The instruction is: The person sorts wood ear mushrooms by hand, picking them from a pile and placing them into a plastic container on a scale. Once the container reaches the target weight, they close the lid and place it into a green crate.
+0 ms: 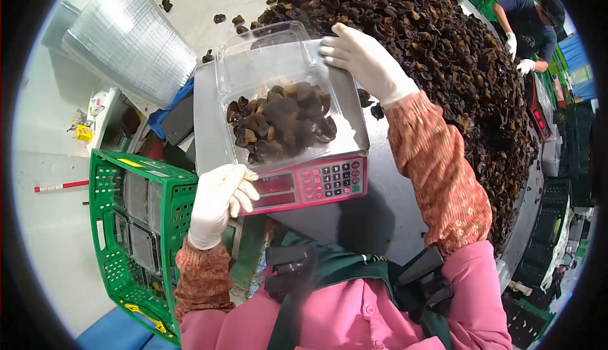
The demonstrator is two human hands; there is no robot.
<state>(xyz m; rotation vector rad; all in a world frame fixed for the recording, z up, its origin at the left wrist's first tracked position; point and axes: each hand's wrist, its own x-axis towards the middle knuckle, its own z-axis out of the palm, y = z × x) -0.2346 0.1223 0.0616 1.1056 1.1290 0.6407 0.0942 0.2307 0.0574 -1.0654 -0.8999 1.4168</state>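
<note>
A clear plastic clamshell box (221, 136) sits on the metal plate of a red electronic scale (345, 97), its lid (265, 59) folded back. Dark wood ear mushrooms (278, 122) fill the middle of the box. My left hand (218, 201), in a white glove, is at the scale's near left corner, with bent fingers apart over the display. At the far right of the plate is my gloved right hand (364, 62), its fingers stretched toward the lid's edge. Whether either hand touches the box is hard to see.
A large heap of wood ear mushrooms (437, 65) covers the table to the right. Stacked clear boxes (130, 40) stand at the upper left, above a green crate (142, 223) of packed boxes. Across the heap, a co-worker (525, 27) works near another scale (539, 119).
</note>
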